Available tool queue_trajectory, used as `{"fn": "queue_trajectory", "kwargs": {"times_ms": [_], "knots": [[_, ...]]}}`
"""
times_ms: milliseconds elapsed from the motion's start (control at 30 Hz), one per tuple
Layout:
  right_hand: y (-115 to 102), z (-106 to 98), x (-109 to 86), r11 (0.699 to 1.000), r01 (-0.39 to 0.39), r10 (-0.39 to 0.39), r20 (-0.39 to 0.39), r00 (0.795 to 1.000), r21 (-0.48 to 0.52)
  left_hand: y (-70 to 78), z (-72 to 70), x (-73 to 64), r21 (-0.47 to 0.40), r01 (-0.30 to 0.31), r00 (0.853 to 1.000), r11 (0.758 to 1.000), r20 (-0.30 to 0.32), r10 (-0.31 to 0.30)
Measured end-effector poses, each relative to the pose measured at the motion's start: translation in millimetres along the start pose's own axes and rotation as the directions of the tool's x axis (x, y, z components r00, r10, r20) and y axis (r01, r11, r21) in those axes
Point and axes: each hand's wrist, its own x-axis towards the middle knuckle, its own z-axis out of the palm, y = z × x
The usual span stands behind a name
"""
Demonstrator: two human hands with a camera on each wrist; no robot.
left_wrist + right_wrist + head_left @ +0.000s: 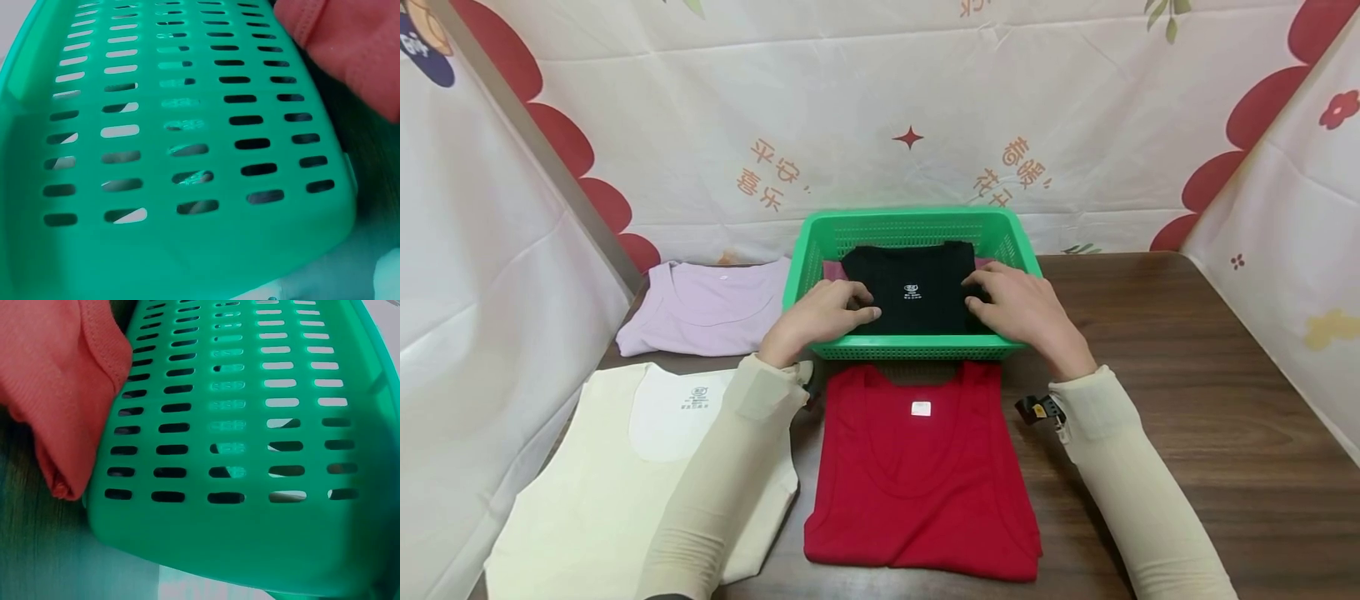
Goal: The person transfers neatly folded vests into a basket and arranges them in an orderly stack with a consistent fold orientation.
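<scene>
A folded black shirt (pixel 910 292) with a small white print lies inside a green plastic basket (pixel 917 342). Over the basket's left side, my left hand (pixel 827 315) reaches in, its thumb and fingers loosely bent and apart at the shirt's left edge. My right hand (pixel 1022 307) mirrors it from the other side, fingertips at the right edge of the black cloth. A mauve-pink garment (pixel 833 270) peeks out beneath the black one. Both wrist views show mainly the basket's slotted wall (pixel 187 250), with neither hand visible there.
In front of the basket a folded red tank top (pixel 917 483) lies on the brown wooden table (pixel 1157 358). A cream tank top (pixel 602 475) is spread at the left, partly under my left sleeve. Behind it lies a folded lilac top (pixel 715 304). Printed cloth (pixel 880 100) hangs around the table.
</scene>
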Motion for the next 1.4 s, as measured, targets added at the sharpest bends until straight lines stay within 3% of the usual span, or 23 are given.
{"fn": "queue_trajectory", "kwargs": {"times_ms": [233, 333, 433, 500, 700, 833, 1000, 1067, 1133, 1200, 1400], "knots": [[2.0, -1.2, -0.5, 0.999, 0.017, -0.015, -0.062, 0.998, 0.033, 2.5, 0.6, 0.3, -0.005, -0.035, 0.996, 0.999, -0.083, 0.034], [2.0, -3.2, -0.5, 0.995, 0.018, -0.010, -0.078, 0.997, 0.099, 3.1, 0.0, -0.7, -0.011, -0.058, 0.992, 0.998, -0.114, 0.056], [1.8, -6.2, -1.3, 0.980, 0.028, -0.006, -0.114, 0.993, 0.196, 4.4, -1.4, -2.3, -0.029, -0.101, 0.979, 0.995, -0.183, 0.094], [0.9, -8.8, -2.6, 0.967, 0.050, -0.011, -0.158, 0.987, 0.248, 5.9, -2.6, -3.8, -0.050, -0.137, 0.960, 0.989, -0.251, 0.120], [-5.9, -24.7, -11.9, 0.936, 0.123, -0.017, -0.309, 0.951, 0.328, 19.8, -11.5, -11.9, -0.156, -0.271, 0.878, 0.950, -0.444, 0.178], [-13.5, -38.7, -21.5, 0.917, 0.168, -0.030, -0.357, 0.934, 0.362, 35.9, -18.4, -22.6, -0.209, -0.347, 0.844, 0.914, -0.495, 0.207], [-25.4, -48.7, -35.5, 0.923, 0.240, -0.099, -0.417, 0.904, 0.301, 52.8, -22.2, -33.6, -0.247, -0.433, 0.787, 0.867, -0.571, 0.231], [-30.1, -50.3, -43.1, 0.923, 0.274, -0.137, -0.434, 0.890, 0.271, 56.9, -23.2, -37.7, -0.254, -0.450, 0.775, 0.856, -0.587, 0.233], [-33.8, -50.7, -52.2, 0.921, 0.294, -0.163, -0.433, 0.887, 0.255, 58.7, -23.7, -42.5, -0.254, -0.444, 0.780, 0.859, -0.582, 0.231], [-35.7, -50.6, -62.9, 0.924, 0.297, -0.179, -0.414, 0.893, 0.242, 59.7, -23.5, -48.9, -0.252, -0.422, 0.798, 0.871, -0.558, 0.226], [-30.5, -51.2, -97.4, 0.917, 0.283, -0.191, -0.316, 0.929, 0.280, 54.6, -10.1, -77.4, -0.308, -0.337, 0.888, 0.890, -0.419, 0.191]]}}
